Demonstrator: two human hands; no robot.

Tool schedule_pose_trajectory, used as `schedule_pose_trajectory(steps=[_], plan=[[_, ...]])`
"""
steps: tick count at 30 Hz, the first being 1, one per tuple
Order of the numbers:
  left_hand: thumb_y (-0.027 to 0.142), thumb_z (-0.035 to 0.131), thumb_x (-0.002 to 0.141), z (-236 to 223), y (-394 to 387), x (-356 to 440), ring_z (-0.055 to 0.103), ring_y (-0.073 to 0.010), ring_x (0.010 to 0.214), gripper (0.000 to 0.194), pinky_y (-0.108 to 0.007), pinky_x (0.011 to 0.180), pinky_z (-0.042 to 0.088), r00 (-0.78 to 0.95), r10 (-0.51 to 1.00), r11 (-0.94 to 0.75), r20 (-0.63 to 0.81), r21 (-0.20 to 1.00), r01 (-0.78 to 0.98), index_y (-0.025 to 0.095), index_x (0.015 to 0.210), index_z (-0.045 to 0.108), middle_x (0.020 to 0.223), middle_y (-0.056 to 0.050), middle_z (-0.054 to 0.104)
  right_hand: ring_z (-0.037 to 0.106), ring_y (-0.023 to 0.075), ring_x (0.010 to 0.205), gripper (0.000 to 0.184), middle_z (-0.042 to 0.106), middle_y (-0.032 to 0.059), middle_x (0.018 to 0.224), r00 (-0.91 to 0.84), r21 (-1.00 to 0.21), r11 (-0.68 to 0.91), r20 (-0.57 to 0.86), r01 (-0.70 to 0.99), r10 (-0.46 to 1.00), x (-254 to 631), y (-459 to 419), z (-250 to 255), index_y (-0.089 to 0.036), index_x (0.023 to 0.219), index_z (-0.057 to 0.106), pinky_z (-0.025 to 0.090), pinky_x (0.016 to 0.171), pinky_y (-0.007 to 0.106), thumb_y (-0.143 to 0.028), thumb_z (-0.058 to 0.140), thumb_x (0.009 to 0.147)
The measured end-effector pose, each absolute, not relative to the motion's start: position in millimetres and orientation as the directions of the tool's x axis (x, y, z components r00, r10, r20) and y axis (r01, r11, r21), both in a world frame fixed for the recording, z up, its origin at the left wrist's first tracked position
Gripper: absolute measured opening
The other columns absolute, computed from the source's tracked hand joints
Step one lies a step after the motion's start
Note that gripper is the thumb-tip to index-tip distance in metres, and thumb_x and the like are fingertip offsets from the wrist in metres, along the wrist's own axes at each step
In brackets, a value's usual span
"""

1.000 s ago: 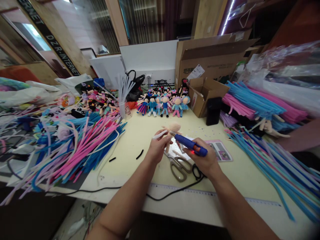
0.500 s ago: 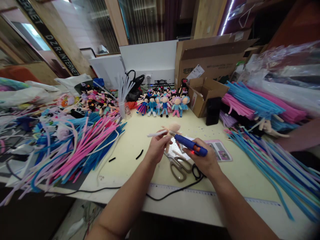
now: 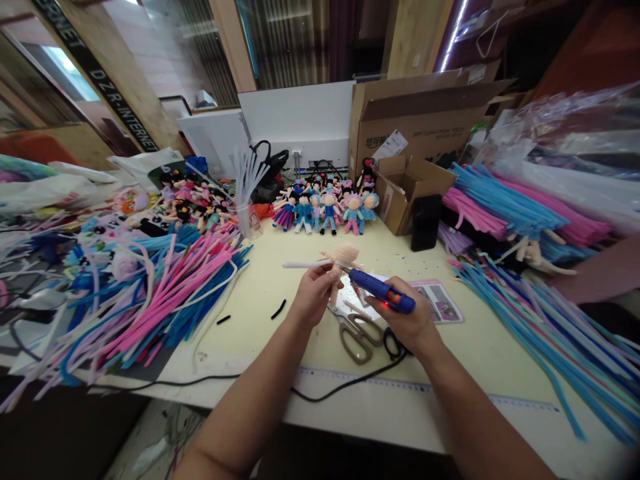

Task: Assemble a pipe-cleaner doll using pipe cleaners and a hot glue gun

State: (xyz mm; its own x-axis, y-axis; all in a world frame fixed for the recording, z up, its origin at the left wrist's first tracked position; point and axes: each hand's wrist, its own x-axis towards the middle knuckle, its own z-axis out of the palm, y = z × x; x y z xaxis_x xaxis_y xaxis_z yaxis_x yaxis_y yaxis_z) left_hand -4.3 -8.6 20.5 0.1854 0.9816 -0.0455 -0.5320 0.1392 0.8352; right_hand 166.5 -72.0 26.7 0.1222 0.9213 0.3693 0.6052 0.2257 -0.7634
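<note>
My left hand (image 3: pixel 316 292) is closed around a small beige doll body (image 3: pixel 345 255), made of fuzzy pipe cleaner. A white pipe cleaner (image 3: pixel 301 265) sticks out to the left from the same fingers. In my right hand (image 3: pixel 407 317) is a blue glue gun (image 3: pixel 375 287) with a red light showing. Its nozzle points left and meets or nearly meets the doll body; the exact contact is too small to tell. Below the hands lie grey-handled scissors (image 3: pixel 357 339), partly over a white sheet. The left fingertips are partly hidden behind the doll.
Bundles of pipe cleaners lie left (image 3: pixel 165 293) and right (image 3: pixel 530 320). Finished dolls (image 3: pixel 327 210) stand at the back beside cardboard boxes (image 3: pixel 415 183) and a black box-shaped object (image 3: pixel 426 223). A black cable (image 3: pixel 345 388) and a ruler (image 3: pixel 425 385) run along the front edge.
The white pipe cleaner has shifted slightly left and become more level, and the doll body has turned a little with it. The glue gun stays almost in place.
</note>
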Motion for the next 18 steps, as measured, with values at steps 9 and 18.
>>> schedule_pose_trajectory(steps=[9,18], plan=[[0.025,0.080,0.058,19.4,-7.6,-5.8,0.055,-0.0065,0.055,0.031,-0.022,0.056,0.042,0.192,0.981,0.140,-0.040,0.828,-0.543,0.015,0.084,0.065,0.073,0.002,0.061,0.048,0.0131,0.056,0.021,0.053,-0.0043,0.061,0.132,-0.764,0.211,0.360,0.610,0.923,166.6,-71.7,27.0,-0.023,0.068,0.052,0.036,0.053,0.025,-0.039,0.065,0.073],[0.024,0.080,0.057,21.1,-7.9,-6.7,0.055,-0.0067,0.055,0.034,-0.022,0.056,0.042,0.190,0.979,0.162,-0.067,0.823,-0.544,0.015,0.085,0.063,0.073,0.002,0.061,0.048,0.0132,0.057,0.022,0.054,-0.0041,0.061,0.132,-0.750,0.219,0.377,0.624,0.917,167.9,-71.5,25.5,-0.023,0.068,0.051,0.036,0.054,0.025,-0.039,0.065,0.073]])
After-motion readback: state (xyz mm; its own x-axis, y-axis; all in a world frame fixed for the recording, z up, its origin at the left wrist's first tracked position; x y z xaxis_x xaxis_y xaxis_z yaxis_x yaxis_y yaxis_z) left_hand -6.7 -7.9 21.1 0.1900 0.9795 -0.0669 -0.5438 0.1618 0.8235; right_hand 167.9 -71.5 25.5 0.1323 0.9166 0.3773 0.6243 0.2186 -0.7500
